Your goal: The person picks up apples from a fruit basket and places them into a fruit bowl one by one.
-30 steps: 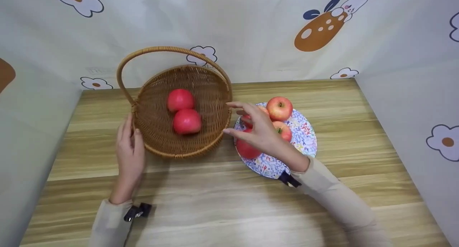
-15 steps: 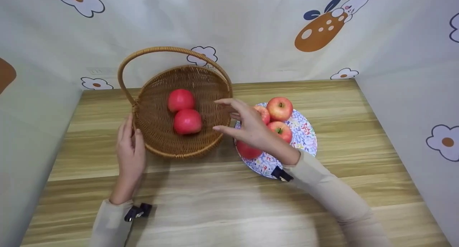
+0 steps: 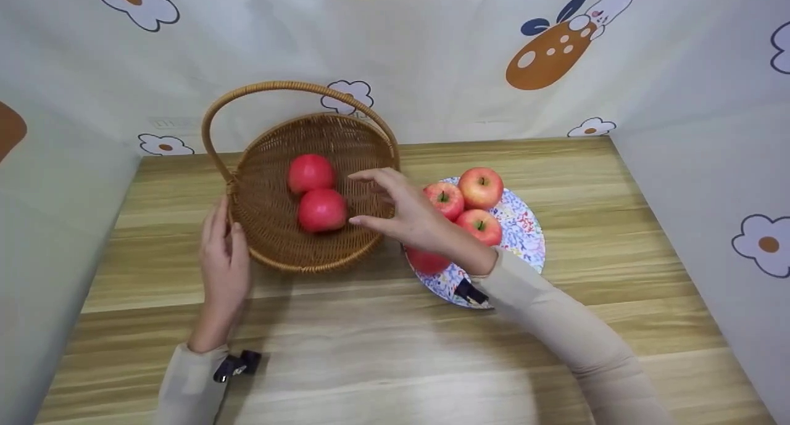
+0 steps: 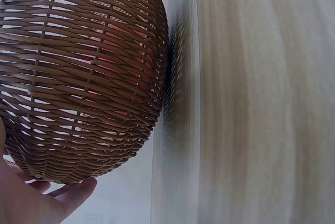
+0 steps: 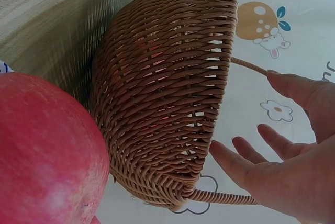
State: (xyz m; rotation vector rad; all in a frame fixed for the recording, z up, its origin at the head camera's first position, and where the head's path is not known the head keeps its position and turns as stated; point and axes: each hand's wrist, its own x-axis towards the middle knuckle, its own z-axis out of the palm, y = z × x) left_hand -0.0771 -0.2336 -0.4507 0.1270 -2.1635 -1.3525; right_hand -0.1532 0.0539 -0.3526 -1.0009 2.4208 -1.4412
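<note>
A brown wicker basket [image 3: 271, 243] with an arched handle stands at the back left, and two red apples [image 3: 323, 210] lie touching inside it. My left hand [image 3: 223, 252] rests against the basket's left side, fingers extended along the woven wall; the left wrist view shows these fingers [image 4: 76, 198] at the wicker. Over the basket's right rim hovers my right hand [image 3: 410, 212], thumb and fingers spread apart with nothing between them. Several apples [image 3: 481, 189] sit on a round patterned plate [image 3: 524, 237] to the right; my right hand and forearm partly cover it.
A wood-grain table [image 3: 370, 351] carries the basket and plate. Light cloth [image 3: 450, 73] printed with flowers and a rabbit hangs behind and at both sides. The raised handle [image 3: 284, 84] arches over the basket's back.
My right hand has moved left from beside the rim to over the basket, uncovering more of the apples on the plate. The left hand and basket stay in place.
</note>
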